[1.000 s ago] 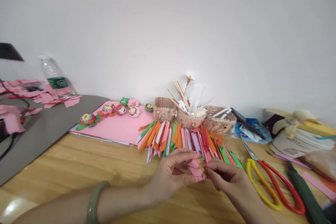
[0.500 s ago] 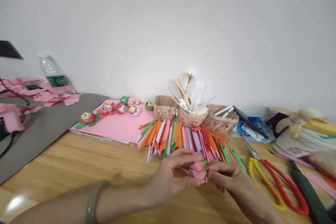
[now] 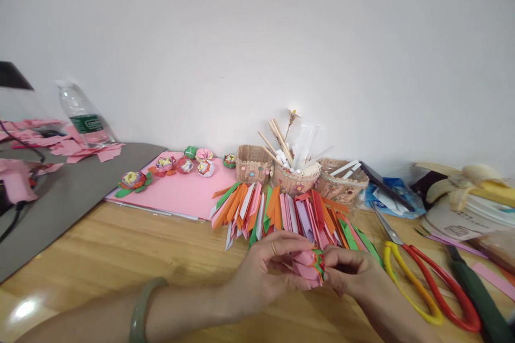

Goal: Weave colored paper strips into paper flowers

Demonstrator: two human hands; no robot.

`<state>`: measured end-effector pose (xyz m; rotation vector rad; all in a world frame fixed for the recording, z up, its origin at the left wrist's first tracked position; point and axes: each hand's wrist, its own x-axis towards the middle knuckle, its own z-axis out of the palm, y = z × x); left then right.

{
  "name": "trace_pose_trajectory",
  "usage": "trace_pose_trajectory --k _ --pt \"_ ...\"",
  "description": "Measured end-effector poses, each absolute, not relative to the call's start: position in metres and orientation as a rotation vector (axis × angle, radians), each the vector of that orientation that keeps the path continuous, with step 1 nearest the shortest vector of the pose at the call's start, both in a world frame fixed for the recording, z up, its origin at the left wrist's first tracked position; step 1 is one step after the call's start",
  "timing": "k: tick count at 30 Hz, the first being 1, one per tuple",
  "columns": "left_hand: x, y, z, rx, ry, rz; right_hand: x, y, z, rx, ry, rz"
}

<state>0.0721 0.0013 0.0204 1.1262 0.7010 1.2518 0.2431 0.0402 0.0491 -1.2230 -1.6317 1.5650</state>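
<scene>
A pink folded paper flower [image 3: 306, 267] with green and orange edging is held between both hands, low in the centre. My left hand [image 3: 271, 265] grips its pink side between thumb and fingers, a ring on one finger. At the green end, my right hand [image 3: 354, 273] pinches the flower with thumb and fingertips. Just beyond the hands lies a row of folded paper strips [image 3: 277, 211] in orange, green, pink, white, purple and red.
Finished paper flowers [image 3: 164, 164] sit on pink sheets [image 3: 177, 193] at left. Small woven baskets [image 3: 254, 165] stand by the wall, one with sticks [image 3: 281, 139]. Scissors [image 3: 406, 252] and a dark green tool [image 3: 478, 295] lie at right. A bottle [image 3: 86, 118] leans on the wall.
Both hands and the paper flower have shifted slightly right and down, and the flower seems turned a little. Things at right also sit slightly farther right in view.
</scene>
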Motion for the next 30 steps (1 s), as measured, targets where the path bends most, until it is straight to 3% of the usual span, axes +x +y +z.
trace_pose_trajectory --k 30 --pt "0.071 0.007 0.020 1.053 0.798 1.211 0.246 0.042 0.052 -1.188 -1.688 1.574"
